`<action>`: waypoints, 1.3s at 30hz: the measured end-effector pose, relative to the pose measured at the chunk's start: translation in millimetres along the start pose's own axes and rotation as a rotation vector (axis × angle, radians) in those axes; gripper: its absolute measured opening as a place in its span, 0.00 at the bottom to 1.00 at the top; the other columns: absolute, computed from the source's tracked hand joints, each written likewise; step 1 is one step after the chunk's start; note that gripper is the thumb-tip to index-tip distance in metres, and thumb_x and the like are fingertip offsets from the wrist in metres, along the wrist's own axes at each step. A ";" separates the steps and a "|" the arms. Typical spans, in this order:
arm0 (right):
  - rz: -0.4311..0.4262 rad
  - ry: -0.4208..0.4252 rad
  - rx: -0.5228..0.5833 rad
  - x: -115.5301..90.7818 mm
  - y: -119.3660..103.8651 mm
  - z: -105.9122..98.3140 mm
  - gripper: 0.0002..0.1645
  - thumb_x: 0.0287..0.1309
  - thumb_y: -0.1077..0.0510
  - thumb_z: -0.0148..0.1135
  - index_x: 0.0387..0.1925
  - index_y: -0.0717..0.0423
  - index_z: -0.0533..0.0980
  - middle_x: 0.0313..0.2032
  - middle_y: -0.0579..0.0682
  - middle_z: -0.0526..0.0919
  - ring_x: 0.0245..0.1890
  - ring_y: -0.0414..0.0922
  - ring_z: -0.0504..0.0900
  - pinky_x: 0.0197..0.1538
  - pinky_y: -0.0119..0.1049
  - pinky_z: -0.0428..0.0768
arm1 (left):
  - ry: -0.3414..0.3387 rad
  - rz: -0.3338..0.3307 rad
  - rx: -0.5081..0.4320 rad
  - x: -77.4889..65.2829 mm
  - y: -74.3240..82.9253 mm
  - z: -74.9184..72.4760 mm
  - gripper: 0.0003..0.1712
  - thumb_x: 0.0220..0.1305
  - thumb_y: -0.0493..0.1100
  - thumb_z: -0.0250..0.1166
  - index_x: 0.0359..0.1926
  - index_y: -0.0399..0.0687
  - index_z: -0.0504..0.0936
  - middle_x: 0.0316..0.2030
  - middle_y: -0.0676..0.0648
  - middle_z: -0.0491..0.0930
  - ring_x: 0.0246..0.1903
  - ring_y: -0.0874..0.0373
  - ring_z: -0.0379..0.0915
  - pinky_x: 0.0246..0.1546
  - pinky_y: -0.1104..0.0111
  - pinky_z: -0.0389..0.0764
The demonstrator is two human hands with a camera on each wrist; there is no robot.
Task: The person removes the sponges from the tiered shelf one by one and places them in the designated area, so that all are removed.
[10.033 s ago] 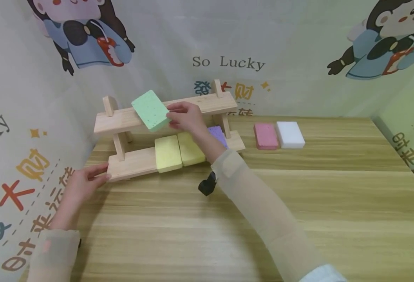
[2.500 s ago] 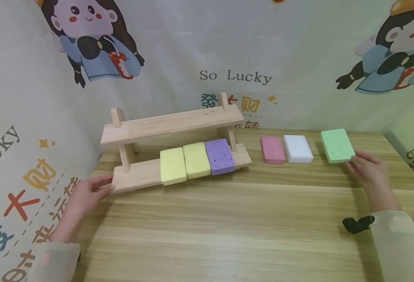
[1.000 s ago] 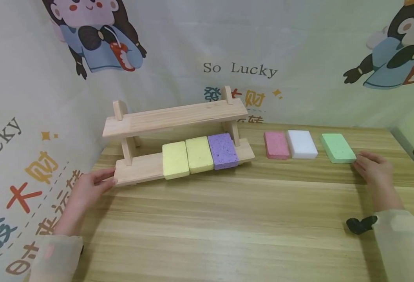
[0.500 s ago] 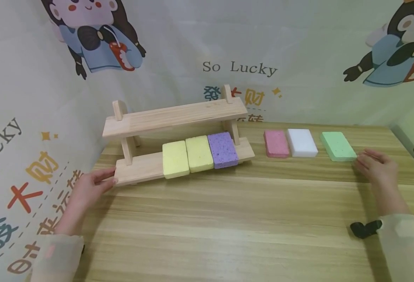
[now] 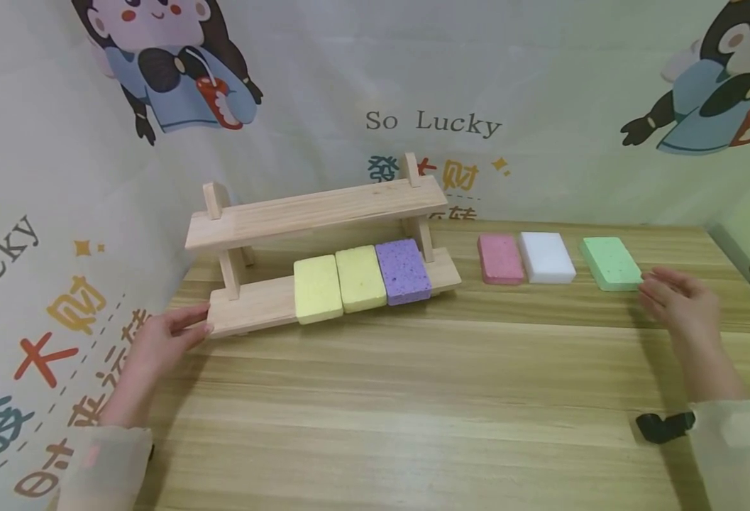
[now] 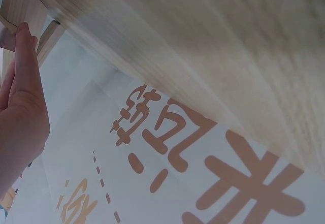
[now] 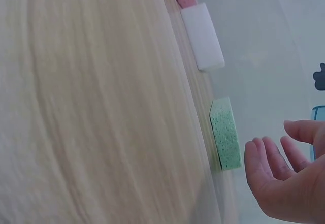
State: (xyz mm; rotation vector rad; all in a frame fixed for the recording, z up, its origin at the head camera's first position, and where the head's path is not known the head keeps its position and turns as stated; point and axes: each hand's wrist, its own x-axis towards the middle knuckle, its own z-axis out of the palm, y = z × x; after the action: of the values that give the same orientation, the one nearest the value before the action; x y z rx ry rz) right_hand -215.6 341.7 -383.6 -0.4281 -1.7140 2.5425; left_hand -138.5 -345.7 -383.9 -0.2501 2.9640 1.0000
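At the left end of a two-tier wooden shelf's lower board (image 5: 253,305), my left hand (image 5: 160,344) pinches the board's edge between thumb and fingers. Two yellow sponges (image 5: 318,287) and a purple sponge (image 5: 403,270) lie side by side on that board; the upper board (image 5: 330,209) bears nothing. Over on the right, a green sponge (image 5: 611,262) lies flat on the table. My right hand (image 5: 684,305) hovers just beside its right edge, holding nothing. The right wrist view shows this hand (image 7: 289,176) with loosely bent, spread fingers and a small gap to the sponge.
Between shelf and green sponge lie a pink sponge (image 5: 501,259) and a white sponge (image 5: 547,257), almost touching. The wood-grain table (image 5: 413,397) ends at a printed cloth backdrop (image 5: 541,163) behind, with more cloth at both sides.
The green sponge, held over the upper board ten seconds ago, was carried right, laid on the table and let go. Lately my right hand drew slightly away from it. My left hand stayed put.
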 end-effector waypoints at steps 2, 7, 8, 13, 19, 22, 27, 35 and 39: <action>-0.011 -0.020 0.009 -2.3 0.7 1.6 0.11 0.62 0.70 0.62 0.35 0.50 0.80 0.30 0.43 0.88 0.30 0.35 0.87 0.36 0.26 0.84 | 0.001 0.003 0.001 0.0 0.0 0.3 0.28 0.73 0.47 0.60 0.67 0.35 0.72 0.64 0.32 0.73 0.56 0.34 0.77 0.42 0.72 0.74; -0.026 -0.072 0.033 -6.0 3.3 4.0 0.12 0.61 0.72 0.62 0.37 0.53 0.81 0.32 0.44 0.88 0.32 0.37 0.88 0.38 0.27 0.85 | -0.001 0.005 -0.007 -0.2 1.1 0.4 0.28 0.73 0.47 0.60 0.67 0.35 0.71 0.64 0.32 0.73 0.57 0.34 0.77 0.42 0.74 0.74; -0.027 -0.081 0.030 -6.7 3.9 4.6 0.11 0.61 0.72 0.62 0.37 0.53 0.81 0.32 0.44 0.88 0.32 0.37 0.88 0.38 0.27 0.85 | -0.002 0.003 -0.010 -0.3 1.5 0.4 0.28 0.73 0.46 0.60 0.67 0.35 0.71 0.64 0.32 0.73 0.57 0.34 0.77 0.42 0.75 0.73; -0.046 -0.138 0.010 -10.5 6.9 9.1 0.12 0.62 0.72 0.61 0.39 0.52 0.81 0.34 0.44 0.89 0.35 0.36 0.88 0.40 0.27 0.85 | 0.001 0.009 -0.017 -0.8 2.0 0.1 0.28 0.73 0.46 0.60 0.67 0.34 0.71 0.63 0.33 0.73 0.56 0.35 0.77 0.38 0.83 0.70; -0.075 -0.189 -0.025 -14.1 10.2 19.7 0.13 0.62 0.72 0.60 0.38 0.51 0.83 0.34 0.43 0.89 0.34 0.36 0.89 0.39 0.26 0.84 | -0.003 0.005 -0.024 -0.5 0.6 -0.1 0.29 0.73 0.47 0.60 0.67 0.35 0.71 0.63 0.33 0.73 0.57 0.36 0.77 0.37 0.84 0.69; -0.088 -0.206 -0.072 -16.0 11.9 26.2 0.13 0.62 0.70 0.62 0.39 0.50 0.83 0.35 0.41 0.89 0.35 0.34 0.88 0.39 0.26 0.84 | -0.004 0.002 -0.025 -0.6 0.2 -0.2 0.29 0.73 0.47 0.60 0.67 0.35 0.71 0.63 0.33 0.73 0.56 0.36 0.78 0.37 0.84 0.69; -0.092 -0.230 -0.122 -18.5 16.3 37.6 0.12 0.63 0.69 0.62 0.39 0.48 0.82 0.35 0.40 0.89 0.36 0.33 0.88 0.40 0.26 0.84 | -0.005 -0.001 -0.022 -0.8 0.0 -0.2 0.29 0.73 0.47 0.60 0.67 0.35 0.71 0.63 0.33 0.73 0.56 0.36 0.77 0.38 0.82 0.70; -0.091 -0.282 -0.162 -20.9 23.7 57.0 0.12 0.65 0.68 0.60 0.40 0.47 0.82 0.36 0.39 0.88 0.36 0.33 0.88 0.41 0.26 0.84 | -0.008 -0.011 -0.029 -0.5 -0.5 -0.2 0.29 0.73 0.48 0.60 0.68 0.36 0.71 0.64 0.33 0.73 0.57 0.36 0.77 0.39 0.82 0.70; -0.089 -0.294 -0.224 -21.8 27.5 66.8 0.11 0.65 0.66 0.61 0.44 0.47 0.80 0.38 0.37 0.87 0.37 0.32 0.87 0.42 0.25 0.84 | -0.010 -0.012 -0.036 -0.2 -0.9 0.5 0.29 0.73 0.47 0.60 0.68 0.36 0.70 0.64 0.33 0.72 0.57 0.36 0.77 0.38 0.83 0.70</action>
State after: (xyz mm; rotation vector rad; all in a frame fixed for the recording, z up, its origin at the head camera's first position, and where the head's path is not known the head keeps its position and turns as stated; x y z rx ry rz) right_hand -208.3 266.7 -381.1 0.0193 -2.0741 2.4588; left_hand -138.2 -346.1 -384.8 -0.2616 2.9345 1.0505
